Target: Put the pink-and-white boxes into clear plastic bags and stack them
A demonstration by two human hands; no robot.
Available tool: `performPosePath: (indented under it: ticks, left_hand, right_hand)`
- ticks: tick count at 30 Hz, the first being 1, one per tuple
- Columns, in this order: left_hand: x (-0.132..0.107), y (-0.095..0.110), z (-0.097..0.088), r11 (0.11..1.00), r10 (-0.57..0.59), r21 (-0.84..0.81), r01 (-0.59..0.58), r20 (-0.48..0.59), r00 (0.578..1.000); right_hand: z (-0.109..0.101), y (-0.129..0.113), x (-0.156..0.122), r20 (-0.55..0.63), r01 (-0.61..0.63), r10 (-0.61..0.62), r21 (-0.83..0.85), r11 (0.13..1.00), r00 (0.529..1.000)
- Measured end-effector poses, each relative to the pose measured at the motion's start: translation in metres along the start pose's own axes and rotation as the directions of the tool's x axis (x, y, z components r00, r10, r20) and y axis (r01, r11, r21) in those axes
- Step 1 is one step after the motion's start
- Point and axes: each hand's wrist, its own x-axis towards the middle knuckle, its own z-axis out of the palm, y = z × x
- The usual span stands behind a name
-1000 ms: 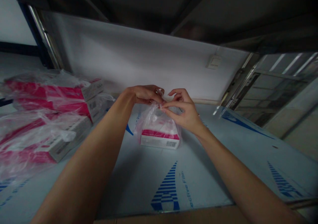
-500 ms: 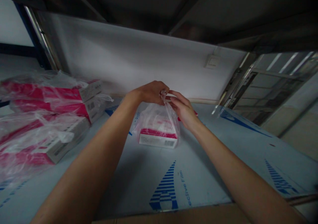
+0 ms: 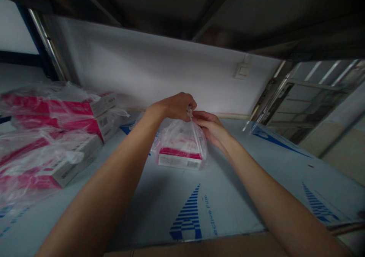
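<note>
A white box with a pink band [image 3: 179,161] lies on the film-covered table top [image 3: 159,207], wrapped in a clear plastic bag [image 3: 182,137]. The bag's gathered neck [image 3: 189,113] rises above the box. My left hand [image 3: 178,107] is closed around that neck from the left. My right hand [image 3: 209,127] pinches the neck just below, its fingers pointing left. Both hands are a little above the box and touch only the plastic. The box's far side is hidden behind the bag.
Several bagged pink-and-white boxes [image 3: 51,143] lie stacked at the left of the table. A white wall with a switch plate [image 3: 242,70] stands behind. A dark shelf underside [image 3: 171,6] runs overhead. A metal-framed window [image 3: 308,101] is at the right.
My hands have drawn together on the bag's neck, and the neck now stands taller and tighter. The view has shifted slightly, and the box stays in place.
</note>
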Motion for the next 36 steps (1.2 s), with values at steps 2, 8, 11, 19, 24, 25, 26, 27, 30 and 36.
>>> performPosePath:
  ticks: [2,8,11,19,24,25,26,27,30,36]
  left_hand:
    - [0.001,0.0,0.001,1.0,-0.014,-0.003,0.014,-0.003,1.0]
    - [-0.001,0.011,-0.01,0.982,-0.185,0.008,0.188,0.202,0.962]
    - [-0.007,0.022,-0.021,0.948,-0.297,0.01,0.319,0.387,0.873]
    - [-0.014,0.034,-0.02,0.888,-0.267,-0.14,0.438,0.618,0.74]
    - [-0.006,0.046,-0.009,0.943,-0.047,-0.196,0.268,0.719,0.693]
    - [-0.005,0.049,-0.008,0.946,-0.007,-0.216,0.243,0.734,0.679]
    - [-0.003,0.051,-0.006,0.941,0.019,-0.24,0.238,0.741,0.672]
    - [-0.002,0.054,-0.004,0.933,0.037,-0.267,0.243,0.741,0.67]
    - [0.0,0.059,0.002,0.912,0.081,-0.319,0.258,0.756,0.649]
    - [0.0,0.067,0.009,0.906,0.109,-0.344,0.246,0.752,0.651]
  right_hand:
    - [-0.001,-0.002,0.0,0.016,-0.012,0.012,0.006,1.0,1.0]
    - [-0.017,0.01,0.007,-0.039,-0.022,0.015,-0.179,0.984,0.999]
    - [-0.029,0.019,0.013,-0.065,0.011,-0.04,-0.399,0.917,0.997]
    - [-0.025,0.025,0.011,0.003,0.107,-0.165,-0.773,0.625,0.986]
    - [-0.013,0.023,0.01,0.09,0.167,-0.188,-0.877,0.451,0.978]
    - [-0.012,0.022,0.01,0.109,0.176,-0.183,-0.898,0.404,0.977]
    - [-0.011,0.02,0.009,0.124,0.18,-0.175,-0.919,0.351,0.977]
    - [-0.01,0.019,0.009,0.137,0.182,-0.166,-0.939,0.293,0.977]
    - [-0.008,0.013,0.006,0.158,0.182,-0.149,-0.969,0.167,0.976]
    - [-0.01,0.01,0.004,0.19,0.214,-0.18,-0.969,0.124,0.965]
